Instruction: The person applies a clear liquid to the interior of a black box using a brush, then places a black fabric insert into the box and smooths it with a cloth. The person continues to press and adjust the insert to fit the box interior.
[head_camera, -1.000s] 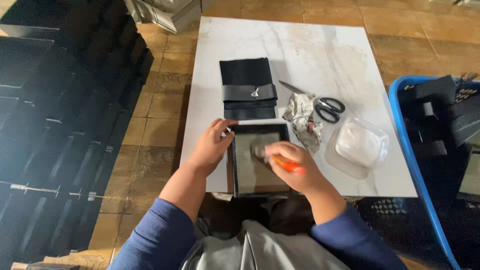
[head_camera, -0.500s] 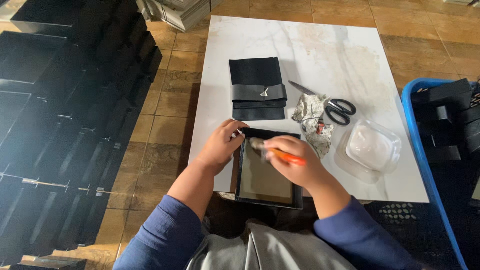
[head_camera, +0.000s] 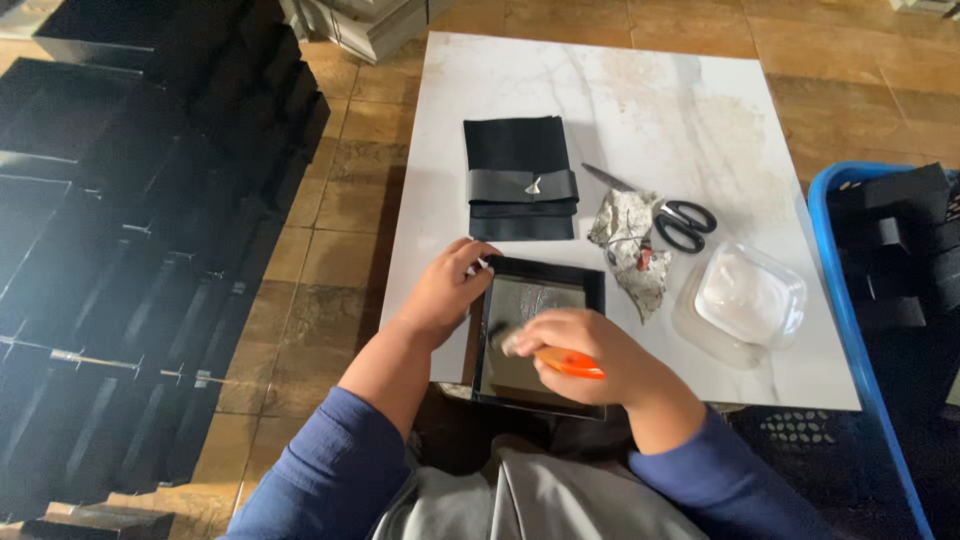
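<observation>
Clear plastic tub (white contents) right on table; black boxes stacked left
</observation>
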